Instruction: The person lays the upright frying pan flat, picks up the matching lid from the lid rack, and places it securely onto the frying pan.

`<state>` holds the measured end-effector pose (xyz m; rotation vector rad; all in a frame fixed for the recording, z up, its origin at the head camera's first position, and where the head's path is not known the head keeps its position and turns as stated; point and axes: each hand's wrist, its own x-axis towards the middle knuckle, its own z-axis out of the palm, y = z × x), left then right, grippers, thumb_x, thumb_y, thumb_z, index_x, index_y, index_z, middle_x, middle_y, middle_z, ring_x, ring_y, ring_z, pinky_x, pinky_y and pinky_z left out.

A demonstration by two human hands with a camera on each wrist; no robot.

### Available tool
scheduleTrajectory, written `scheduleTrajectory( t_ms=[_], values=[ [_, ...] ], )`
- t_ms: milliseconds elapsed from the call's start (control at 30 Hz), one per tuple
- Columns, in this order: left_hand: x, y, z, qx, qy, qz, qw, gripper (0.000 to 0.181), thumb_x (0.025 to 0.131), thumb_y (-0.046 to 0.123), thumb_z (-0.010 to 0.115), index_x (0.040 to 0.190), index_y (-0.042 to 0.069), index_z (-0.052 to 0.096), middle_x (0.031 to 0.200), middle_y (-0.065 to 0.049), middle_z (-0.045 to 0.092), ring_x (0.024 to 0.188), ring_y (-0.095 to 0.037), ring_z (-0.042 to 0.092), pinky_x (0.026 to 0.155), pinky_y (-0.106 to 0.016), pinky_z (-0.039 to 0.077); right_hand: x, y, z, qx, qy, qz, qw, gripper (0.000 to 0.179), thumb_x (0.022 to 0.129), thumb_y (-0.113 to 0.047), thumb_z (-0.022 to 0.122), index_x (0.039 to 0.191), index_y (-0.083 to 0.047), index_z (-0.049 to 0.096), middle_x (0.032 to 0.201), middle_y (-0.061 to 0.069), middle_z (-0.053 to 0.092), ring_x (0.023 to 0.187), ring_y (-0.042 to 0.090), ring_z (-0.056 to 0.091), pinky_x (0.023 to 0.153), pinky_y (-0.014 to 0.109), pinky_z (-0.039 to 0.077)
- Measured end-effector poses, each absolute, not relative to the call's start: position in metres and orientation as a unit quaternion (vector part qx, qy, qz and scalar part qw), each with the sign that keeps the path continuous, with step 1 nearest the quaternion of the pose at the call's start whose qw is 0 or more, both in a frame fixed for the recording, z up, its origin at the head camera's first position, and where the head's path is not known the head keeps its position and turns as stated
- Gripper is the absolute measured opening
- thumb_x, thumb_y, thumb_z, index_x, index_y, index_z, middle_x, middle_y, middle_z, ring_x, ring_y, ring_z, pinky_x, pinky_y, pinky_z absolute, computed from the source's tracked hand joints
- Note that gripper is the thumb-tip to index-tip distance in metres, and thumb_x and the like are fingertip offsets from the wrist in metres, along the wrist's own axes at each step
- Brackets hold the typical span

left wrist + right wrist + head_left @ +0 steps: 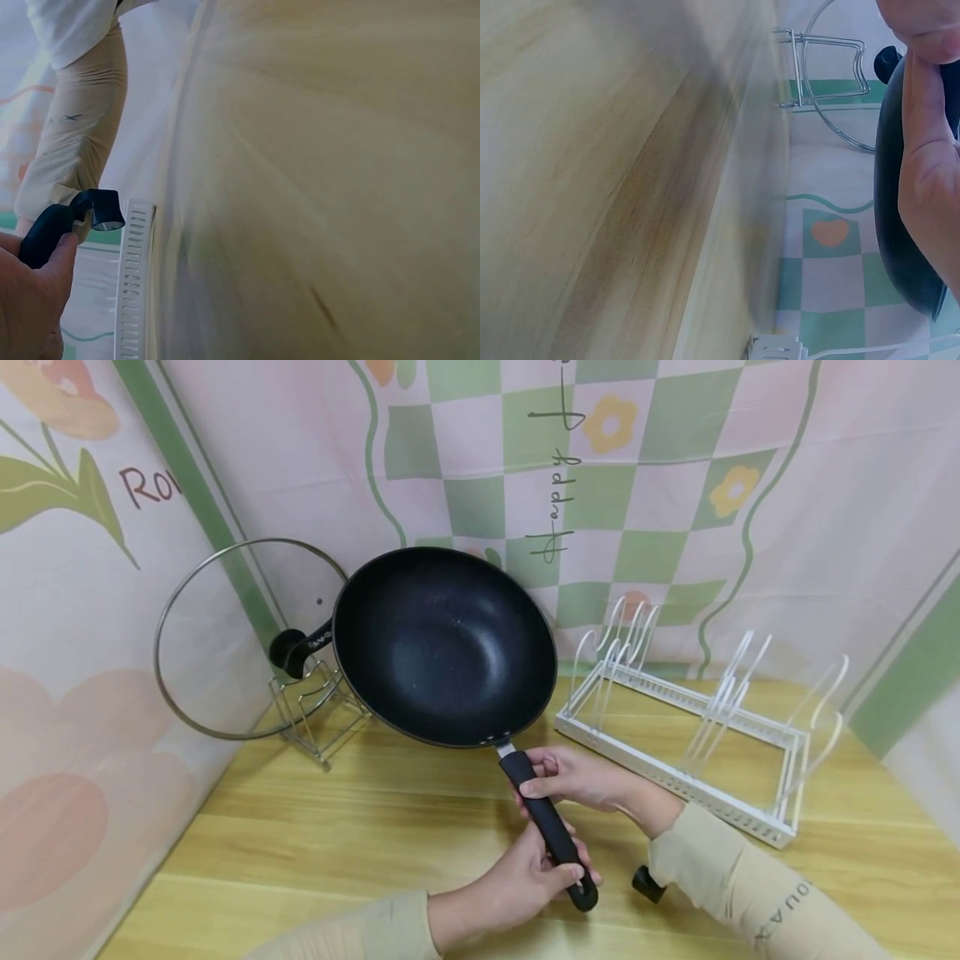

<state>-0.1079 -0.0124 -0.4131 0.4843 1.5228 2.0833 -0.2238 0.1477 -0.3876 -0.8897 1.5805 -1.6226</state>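
A black wok is tilted up above the table, its dark inside facing the head camera. Both hands hold its long black handle. The left hand grips near the looped end, thumb on top. Closer to the pan, the right hand has its thumb and fingers around the handle. In the right wrist view, the wok's outer side shows behind the right hand. The left wrist view catches the left hand at the image edge with the handle's end.
A glass lid with a black knob stands in a small wire stand at the left, beside the wok. On the right sits a white rack with upright wire dividers. A small black object shows beside the right sleeve. Patterned cloth hangs behind.
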Motion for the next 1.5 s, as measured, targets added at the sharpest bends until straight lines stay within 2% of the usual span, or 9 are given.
scheduleTrajectory(
  t_ms=[333, 567, 767, 967, 1100, 1267, 1500],
  values=[
    [-0.1073, -0.0130, -0.4149, 0.186, 0.546, 0.769, 0.275, 0.035, 0.101, -0.013, 0.049, 0.131, -0.002, 0.036, 0.113, -0.009, 0.056, 0.115, -0.035, 0.064, 0.101, -0.042, 0.052, -0.2220, 0.1485, -0.3910, -0.344, 0.603, -0.627, 0.354, 0.034, 0.104, -0.005, 0.058, 0.119, 0.022, 0.044, 0.099, 0.012, 0.072, 0.090, 0.016, 0.071, 0.081, 0.033, 0.060],
    [-0.1062, -0.0131, -0.4165, 0.188, 0.544, 0.769, 0.280, 0.036, 0.101, -0.012, 0.049, 0.132, -0.002, 0.034, 0.114, -0.009, 0.056, 0.117, -0.038, 0.063, 0.100, -0.043, 0.052, -0.2203, 0.1489, -0.3919, -0.340, 0.601, -0.627, 0.360, 0.027, 0.103, -0.005, 0.058, 0.119, 0.014, 0.049, 0.099, 0.014, 0.072, 0.091, 0.017, 0.072, 0.082, 0.034, 0.060],
    [-0.1062, -0.0139, -0.4150, 0.187, 0.538, 0.769, 0.291, 0.034, 0.103, -0.008, 0.049, 0.133, -0.002, 0.033, 0.115, -0.008, 0.056, 0.118, -0.034, 0.063, 0.101, -0.044, 0.052, -0.2195, 0.1482, -0.3911, -0.339, 0.602, -0.627, 0.359, 0.021, 0.104, -0.008, 0.059, 0.117, 0.007, 0.053, 0.098, 0.012, 0.073, 0.091, 0.017, 0.071, 0.081, 0.033, 0.060],
    [-0.1052, -0.0130, -0.4139, 0.181, 0.533, 0.773, 0.291, 0.035, 0.102, -0.010, 0.049, 0.132, -0.002, 0.034, 0.114, -0.008, 0.056, 0.118, -0.034, 0.063, 0.101, -0.046, 0.052, -0.2191, 0.1477, -0.3911, -0.337, 0.603, -0.626, 0.361, 0.020, 0.104, -0.008, 0.059, 0.115, 0.007, 0.054, 0.097, 0.009, 0.074, 0.090, 0.016, 0.072, 0.080, 0.032, 0.060],
    [-0.1051, -0.0129, -0.4128, 0.178, 0.530, 0.775, 0.293, 0.034, 0.102, -0.009, 0.049, 0.132, -0.001, 0.034, 0.114, -0.008, 0.055, 0.117, -0.032, 0.063, 0.101, -0.046, 0.051, -0.2194, 0.1478, -0.3913, -0.335, 0.607, -0.625, 0.360, 0.015, 0.104, -0.008, 0.058, 0.114, 0.003, 0.056, 0.096, 0.009, 0.074, 0.090, 0.016, 0.072, 0.080, 0.032, 0.060],
    [-0.1053, -0.0133, -0.4118, 0.175, 0.521, 0.780, 0.298, 0.033, 0.103, -0.009, 0.049, 0.131, -0.001, 0.034, 0.114, -0.008, 0.055, 0.117, -0.030, 0.063, 0.103, -0.047, 0.050, -0.2205, 0.1481, -0.3916, -0.335, 0.608, -0.623, 0.360, 0.016, 0.104, -0.007, 0.057, 0.114, 0.004, 0.055, 0.097, 0.010, 0.074, 0.090, 0.016, 0.072, 0.080, 0.032, 0.060],
    [-0.1058, -0.0143, -0.4125, 0.175, 0.506, 0.786, 0.310, 0.033, 0.104, -0.008, 0.048, 0.132, 0.000, 0.032, 0.114, -0.007, 0.054, 0.117, -0.028, 0.063, 0.104, -0.048, 0.049, -0.2200, 0.1487, -0.3918, -0.331, 0.609, -0.623, 0.362, 0.023, 0.104, -0.008, 0.057, 0.114, 0.012, 0.052, 0.097, 0.013, 0.074, 0.089, 0.016, 0.072, 0.080, 0.032, 0.060]
  ],
)
